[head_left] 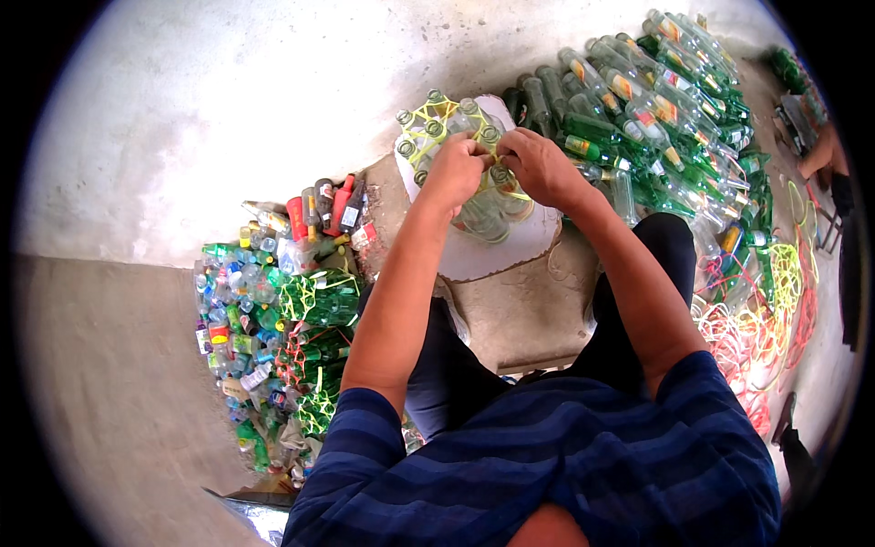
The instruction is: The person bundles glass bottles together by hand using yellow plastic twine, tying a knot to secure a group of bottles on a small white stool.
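In front of me a bundle of clear glass bottles [484, 213] stands upright on a white board [468, 261]. Yellow plastic strap [448, 109] loops and crosses between the bottle necks. My left hand [458, 167] pinches the strap among the necks on the near side of the bundle. Close beside it, at the bundle's right, my right hand [538, 164] has its fingertips drawn together on the same strap. The exact strand between the fingers is partly hidden. Several open bottle mouths [433, 128] show beyond my left hand.
Stacked clear and green glass bottles [636, 102] lie along the wall at right. Loose pink and yellow straps [759, 328] are heaped on the floor nearby. Plastic bottles [246, 294] and strapped green bottles [328, 301] lie at left. Another person's arm [820, 150] shows at far right.
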`<action>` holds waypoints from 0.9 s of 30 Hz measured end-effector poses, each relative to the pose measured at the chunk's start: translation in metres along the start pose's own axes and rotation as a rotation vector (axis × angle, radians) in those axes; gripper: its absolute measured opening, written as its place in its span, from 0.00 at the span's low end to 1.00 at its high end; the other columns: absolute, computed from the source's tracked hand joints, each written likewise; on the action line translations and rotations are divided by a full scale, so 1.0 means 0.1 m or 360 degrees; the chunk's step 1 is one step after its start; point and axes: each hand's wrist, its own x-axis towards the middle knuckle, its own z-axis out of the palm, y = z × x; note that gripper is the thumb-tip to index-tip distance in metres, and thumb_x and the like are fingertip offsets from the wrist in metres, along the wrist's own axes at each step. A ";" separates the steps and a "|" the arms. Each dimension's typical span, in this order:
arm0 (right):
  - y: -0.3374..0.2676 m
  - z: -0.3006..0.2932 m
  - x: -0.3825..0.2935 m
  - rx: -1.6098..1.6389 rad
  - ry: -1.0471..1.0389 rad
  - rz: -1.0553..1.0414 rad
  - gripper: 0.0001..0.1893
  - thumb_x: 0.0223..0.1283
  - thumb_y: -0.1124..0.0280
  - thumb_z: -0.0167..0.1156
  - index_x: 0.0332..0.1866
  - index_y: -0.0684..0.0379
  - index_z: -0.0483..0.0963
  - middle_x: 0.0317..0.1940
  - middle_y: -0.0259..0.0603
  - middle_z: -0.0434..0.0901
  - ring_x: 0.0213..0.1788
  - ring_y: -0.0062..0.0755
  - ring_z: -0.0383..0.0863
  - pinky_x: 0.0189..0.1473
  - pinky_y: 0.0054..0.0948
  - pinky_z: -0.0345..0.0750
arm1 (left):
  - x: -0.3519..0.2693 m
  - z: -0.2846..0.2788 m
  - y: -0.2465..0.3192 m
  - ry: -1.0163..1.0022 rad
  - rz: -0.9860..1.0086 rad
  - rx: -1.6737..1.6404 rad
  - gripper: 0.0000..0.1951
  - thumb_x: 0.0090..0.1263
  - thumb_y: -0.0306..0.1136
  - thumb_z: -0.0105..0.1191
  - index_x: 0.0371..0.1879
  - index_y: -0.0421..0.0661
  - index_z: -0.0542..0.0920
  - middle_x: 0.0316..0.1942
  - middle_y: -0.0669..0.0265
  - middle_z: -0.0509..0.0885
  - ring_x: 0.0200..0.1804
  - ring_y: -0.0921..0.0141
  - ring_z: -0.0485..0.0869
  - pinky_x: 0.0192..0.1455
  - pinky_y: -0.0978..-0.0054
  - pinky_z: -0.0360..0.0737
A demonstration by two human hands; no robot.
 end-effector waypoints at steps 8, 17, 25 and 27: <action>0.03 -0.01 -0.03 0.1329 -0.0096 0.1333 0.07 0.70 0.73 0.60 0.46 0.65 0.76 0.33 0.34 0.79 0.32 0.21 0.80 0.38 0.27 0.80 | -0.03 0.06 -0.07 0.0234 0.0351 0.0370 0.07 0.69 0.26 0.63 0.37 0.33 0.88 0.67 0.56 0.81 0.61 0.63 0.83 0.61 0.70 0.77; -0.09 -0.12 -0.03 0.0295 -0.0079 0.0557 0.12 0.63 0.73 0.64 0.51 0.59 0.80 0.39 0.45 0.83 0.40 0.44 0.85 0.48 0.40 0.82 | 0.06 0.03 -0.16 0.0048 0.0174 0.0029 0.06 0.71 0.24 0.61 0.42 0.37 0.87 0.47 0.67 0.87 0.48 0.75 0.82 0.53 0.77 0.78; -0.15 -0.06 -0.01 -0.0232 -0.0111 0.0279 0.10 0.67 0.70 0.61 0.51 0.55 0.81 0.46 0.46 0.83 0.48 0.56 0.84 0.48 0.45 0.82 | -0.12 0.04 0.13 0.0045 0.0008 -0.0183 0.07 0.71 0.25 0.64 0.42 0.36 0.88 0.49 0.65 0.88 0.49 0.72 0.83 0.55 0.73 0.79; -0.18 0.00 -0.05 -0.0288 -0.0038 0.0381 0.10 0.67 0.70 0.60 0.51 0.56 0.81 0.45 0.46 0.84 0.48 0.55 0.84 0.48 0.44 0.82 | -0.12 0.07 0.09 0.0152 0.0151 -0.0012 0.07 0.70 0.26 0.64 0.41 0.34 0.88 0.53 0.63 0.88 0.51 0.70 0.84 0.57 0.71 0.79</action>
